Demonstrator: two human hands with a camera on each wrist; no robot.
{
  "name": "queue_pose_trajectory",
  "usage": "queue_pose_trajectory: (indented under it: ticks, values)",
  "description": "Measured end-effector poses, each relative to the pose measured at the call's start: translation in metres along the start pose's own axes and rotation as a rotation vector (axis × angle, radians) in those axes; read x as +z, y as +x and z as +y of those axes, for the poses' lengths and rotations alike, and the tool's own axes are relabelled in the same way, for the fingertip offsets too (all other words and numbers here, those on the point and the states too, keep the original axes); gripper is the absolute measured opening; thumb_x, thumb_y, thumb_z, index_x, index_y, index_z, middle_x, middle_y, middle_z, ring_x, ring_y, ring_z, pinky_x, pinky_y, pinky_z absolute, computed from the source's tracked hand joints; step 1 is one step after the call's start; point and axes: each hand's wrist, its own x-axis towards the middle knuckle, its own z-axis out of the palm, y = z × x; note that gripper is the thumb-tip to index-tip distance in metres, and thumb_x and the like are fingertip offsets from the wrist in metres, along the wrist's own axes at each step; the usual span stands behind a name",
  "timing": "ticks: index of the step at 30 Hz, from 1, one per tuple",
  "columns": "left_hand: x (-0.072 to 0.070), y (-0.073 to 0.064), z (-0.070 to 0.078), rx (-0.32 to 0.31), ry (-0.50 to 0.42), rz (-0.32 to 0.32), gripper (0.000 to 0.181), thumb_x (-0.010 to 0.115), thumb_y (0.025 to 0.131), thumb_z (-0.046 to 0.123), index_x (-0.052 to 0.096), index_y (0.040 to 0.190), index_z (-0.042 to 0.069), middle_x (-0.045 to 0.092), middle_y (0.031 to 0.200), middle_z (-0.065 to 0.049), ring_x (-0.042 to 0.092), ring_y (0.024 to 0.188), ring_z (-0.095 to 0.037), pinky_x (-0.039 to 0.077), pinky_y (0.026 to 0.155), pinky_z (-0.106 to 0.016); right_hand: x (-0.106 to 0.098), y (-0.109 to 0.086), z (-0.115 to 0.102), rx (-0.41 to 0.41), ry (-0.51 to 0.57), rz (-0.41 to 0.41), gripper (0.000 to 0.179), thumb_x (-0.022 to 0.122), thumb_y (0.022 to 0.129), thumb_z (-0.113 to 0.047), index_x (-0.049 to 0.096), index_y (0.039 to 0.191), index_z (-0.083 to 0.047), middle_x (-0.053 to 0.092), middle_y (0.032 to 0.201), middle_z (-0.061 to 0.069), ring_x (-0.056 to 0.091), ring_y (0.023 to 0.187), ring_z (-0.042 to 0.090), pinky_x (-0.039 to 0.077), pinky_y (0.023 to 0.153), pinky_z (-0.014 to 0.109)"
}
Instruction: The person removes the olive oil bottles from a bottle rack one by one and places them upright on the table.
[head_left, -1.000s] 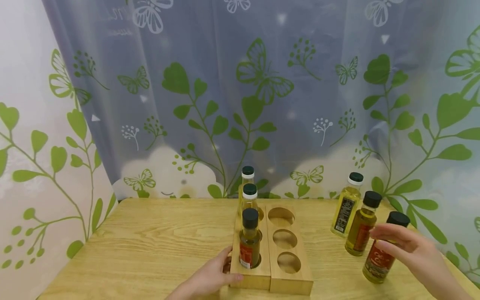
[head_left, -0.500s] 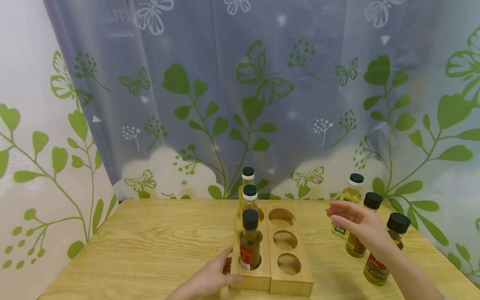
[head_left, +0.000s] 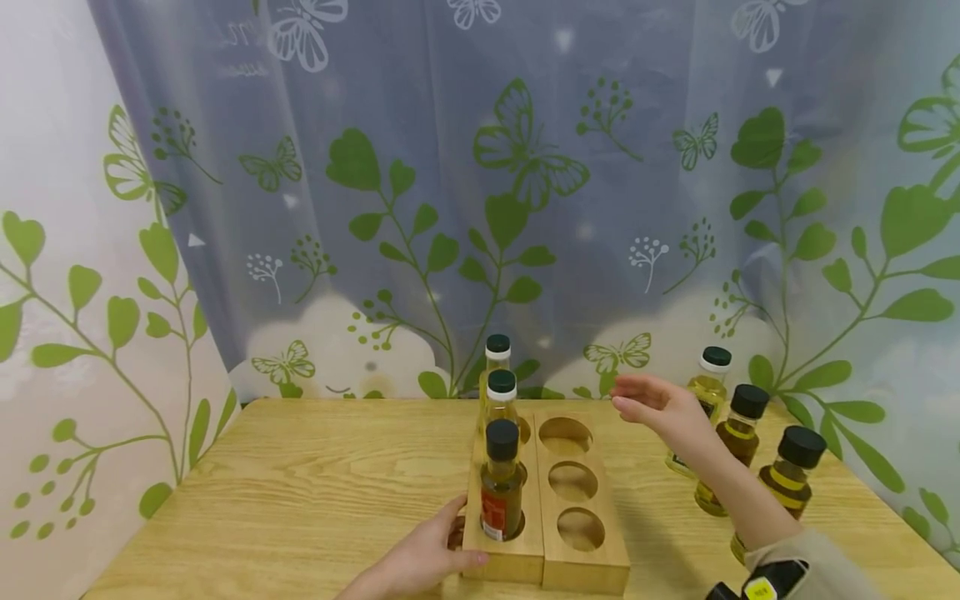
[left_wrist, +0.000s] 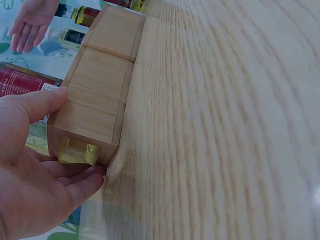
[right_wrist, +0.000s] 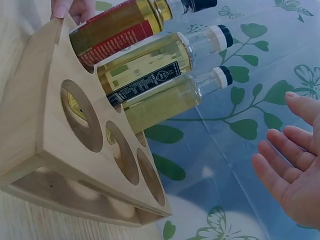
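My left hand [head_left: 423, 546] grips the near left corner of a wooden bottle rack [head_left: 586, 577], made of two blocks side by side. In the left wrist view its thumb [left_wrist: 47, 104] presses the edge and the fingers curl at the open end. Three oil bottles stand in the left block's holes: a red-labelled one with a black cap [head_left: 501, 500] in front, two with dark green caps [head_left: 502, 382] behind. Three round holes [head_left: 581, 529] show in the right block. Above and right of it my right hand [head_left: 667, 417] hovers, fingers loosely bent, holding nothing.
On the table's right side stand three more oil bottles: a pale yellow one with a dark green cap [head_left: 707, 390] and two black-capped ones, a middle bottle [head_left: 740, 437] and a near bottle [head_left: 786, 483]. My right forearm partly hides them. A patterned curtain [head_left: 420, 200] hangs behind the table.
My right hand has moved left and away from me, from the nearest right-hand bottle past the others to the air near the rack. The left hand, rack and bottles stay put.
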Motion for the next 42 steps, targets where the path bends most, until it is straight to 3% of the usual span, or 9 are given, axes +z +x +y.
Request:
queue_pose_trajectory:
  ticks: [8,17,27,37,42]
  values:
    - [-0.001,0.0,0.0,-0.004,0.015,0.003,0.089,0.07,0.084,0.031,0.018,0.142,-0.011,0.033,0.138,-0.033,0.042,0.119,-0.046,0.039,0.093,-0.055,0.015,0.026,0.006,-0.007,0.024,-0.036,0.051,0.063,0.09,-0.023,0.047,0.131,0.004,0.056,0.118,0.022,0.059,0.097,0.007,0.051,0.082,0.027]
    - [0.0,-0.001,0.002,-0.014,0.007,0.004,0.088,0.07,0.084,0.03,0.02,0.142,-0.01,0.033,0.138,-0.033,0.041,0.12,-0.047,0.038,0.094,-0.055,0.034,0.048,0.009,-0.028,0.011,-0.051,0.049,0.064,0.089,-0.018,0.048,0.128,0.008,0.056,0.116,0.025,0.057,0.104,0.033,0.051,0.084,0.038]
    - [0.0,0.0,0.0,-0.02,0.005,0.009,0.088,0.071,0.083,0.032,0.02,0.143,-0.01,0.033,0.138,-0.033,0.04,0.12,-0.047,0.038,0.094,-0.056,0.055,0.068,0.004,0.018,-0.07,-0.099,0.053,0.064,0.089,-0.025,0.048,0.129,0.005,0.058,0.115,0.018,0.056,0.105,0.03,0.049,0.085,0.039]
    - [-0.001,-0.002,-0.001,-0.026,-0.007,0.017,0.089,0.071,0.083,0.032,0.02,0.143,-0.009,0.033,0.139,-0.032,0.041,0.12,-0.045,0.038,0.094,-0.055,0.082,0.087,0.005,0.023,-0.098,-0.131,0.052,0.066,0.088,-0.024,0.049,0.129,0.002,0.058,0.116,0.018,0.056,0.106,0.03,0.047,0.088,0.042]
    - [-0.001,-0.002,0.0,-0.028,-0.024,0.008,0.089,0.071,0.083,0.031,0.02,0.143,-0.009,0.032,0.139,-0.033,0.041,0.121,-0.046,0.037,0.096,-0.055,0.09,0.091,0.008,0.012,-0.116,-0.144,0.048,0.064,0.089,-0.016,0.047,0.128,0.007,0.057,0.116,0.021,0.055,0.106,0.034,0.045,0.089,0.045]
